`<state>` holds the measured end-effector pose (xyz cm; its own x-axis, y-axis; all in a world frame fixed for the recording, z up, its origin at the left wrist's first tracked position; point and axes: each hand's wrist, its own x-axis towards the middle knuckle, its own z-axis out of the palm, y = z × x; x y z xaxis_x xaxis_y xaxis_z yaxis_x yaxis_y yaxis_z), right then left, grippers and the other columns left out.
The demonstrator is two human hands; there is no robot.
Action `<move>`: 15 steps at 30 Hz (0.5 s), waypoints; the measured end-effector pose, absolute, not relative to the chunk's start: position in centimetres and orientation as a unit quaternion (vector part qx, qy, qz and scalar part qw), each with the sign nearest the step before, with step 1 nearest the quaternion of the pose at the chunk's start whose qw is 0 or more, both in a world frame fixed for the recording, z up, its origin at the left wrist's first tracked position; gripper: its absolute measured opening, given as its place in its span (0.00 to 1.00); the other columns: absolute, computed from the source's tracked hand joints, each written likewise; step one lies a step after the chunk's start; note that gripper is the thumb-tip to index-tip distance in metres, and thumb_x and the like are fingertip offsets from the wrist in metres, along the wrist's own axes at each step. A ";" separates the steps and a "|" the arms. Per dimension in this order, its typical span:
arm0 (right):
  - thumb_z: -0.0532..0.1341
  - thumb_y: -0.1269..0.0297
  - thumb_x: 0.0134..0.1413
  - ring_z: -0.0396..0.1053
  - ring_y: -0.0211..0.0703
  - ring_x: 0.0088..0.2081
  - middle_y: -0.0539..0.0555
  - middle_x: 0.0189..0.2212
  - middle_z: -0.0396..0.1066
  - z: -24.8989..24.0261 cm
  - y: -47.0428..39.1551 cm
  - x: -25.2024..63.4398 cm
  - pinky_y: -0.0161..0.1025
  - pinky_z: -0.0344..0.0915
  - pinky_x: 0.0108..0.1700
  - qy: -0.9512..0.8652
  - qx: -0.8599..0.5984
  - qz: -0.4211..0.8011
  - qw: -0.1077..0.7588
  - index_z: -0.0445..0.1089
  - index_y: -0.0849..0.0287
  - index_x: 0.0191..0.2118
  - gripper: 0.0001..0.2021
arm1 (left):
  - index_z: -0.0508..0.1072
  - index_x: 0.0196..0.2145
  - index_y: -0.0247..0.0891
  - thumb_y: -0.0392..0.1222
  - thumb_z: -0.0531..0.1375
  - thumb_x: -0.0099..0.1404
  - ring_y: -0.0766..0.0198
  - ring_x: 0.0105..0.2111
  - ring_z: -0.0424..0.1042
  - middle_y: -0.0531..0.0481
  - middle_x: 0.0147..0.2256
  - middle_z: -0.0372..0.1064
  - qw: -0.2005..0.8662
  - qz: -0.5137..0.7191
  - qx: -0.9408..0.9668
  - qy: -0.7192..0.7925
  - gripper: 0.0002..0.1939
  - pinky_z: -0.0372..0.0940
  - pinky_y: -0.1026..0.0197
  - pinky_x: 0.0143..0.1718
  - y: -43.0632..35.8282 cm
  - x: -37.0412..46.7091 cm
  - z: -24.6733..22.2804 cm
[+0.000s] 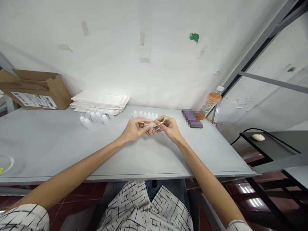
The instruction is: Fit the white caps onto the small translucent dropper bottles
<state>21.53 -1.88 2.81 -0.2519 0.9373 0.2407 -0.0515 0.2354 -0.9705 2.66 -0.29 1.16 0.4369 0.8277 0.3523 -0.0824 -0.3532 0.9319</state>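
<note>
My left hand (132, 131) is closed around a small translucent plastic bottle (149, 124), held sideways above the table. At the bottle's right end, the fingers of my right hand (171, 129) pinch a thin white strip or tube (164, 121); whether it is joined to the bottle I cannot tell. Just behind my hands stands a row of small white bottles (144, 114). Several white bottles with thin tips (96, 116) stand in a cluster to the left. Thin clear pieces (177, 120) lie behind my right hand, partly hidden by it.
On the grey table (144, 160), a stack of white sheets or envelopes (101, 101) and an open cardboard box (36, 91) sit at the back left. A phone (192, 119) and an orange drink bottle (211, 101) are at the back right. A white wall rises behind.
</note>
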 end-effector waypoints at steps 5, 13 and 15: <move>0.69 0.48 0.49 0.76 0.43 0.29 0.52 0.28 0.73 3.2 -1.9 21.8 0.43 0.77 0.32 -0.617 -0.348 0.495 0.503 0.74 0.59 0.34 0.18 | 0.77 0.44 0.31 0.48 0.69 0.57 0.61 0.28 0.77 0.46 0.31 0.77 0.482 0.472 0.683 0.282 0.21 0.76 0.55 0.34 -0.2 2.6 1.8; 0.70 0.54 0.48 0.77 0.46 0.34 0.54 0.32 0.76 3.2 -1.8 22.6 0.47 0.77 0.37 -0.633 -0.327 0.511 0.480 0.76 0.59 0.39 0.16 | 0.77 0.44 0.30 0.46 0.68 0.58 0.60 0.31 0.77 0.45 0.32 0.77 0.475 0.469 0.689 0.282 0.20 0.75 0.57 0.32 -0.2 2.5 2.1; 0.71 0.55 0.47 0.78 0.46 0.32 0.54 0.30 0.76 3.1 -1.8 22.6 0.47 0.77 0.37 -0.626 -0.335 0.521 0.474 0.76 0.60 0.39 0.16 | 0.77 0.43 0.30 0.46 0.68 0.58 0.61 0.30 0.76 0.45 0.32 0.77 0.474 0.464 0.691 0.286 0.20 0.75 0.57 0.32 -0.2 2.5 2.0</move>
<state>22.58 -1.81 3.11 -0.3266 0.9128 0.2451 -0.0739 0.2339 -0.9695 2.48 -0.17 2.01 0.4061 0.8352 0.3709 -0.0457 -0.3868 0.9210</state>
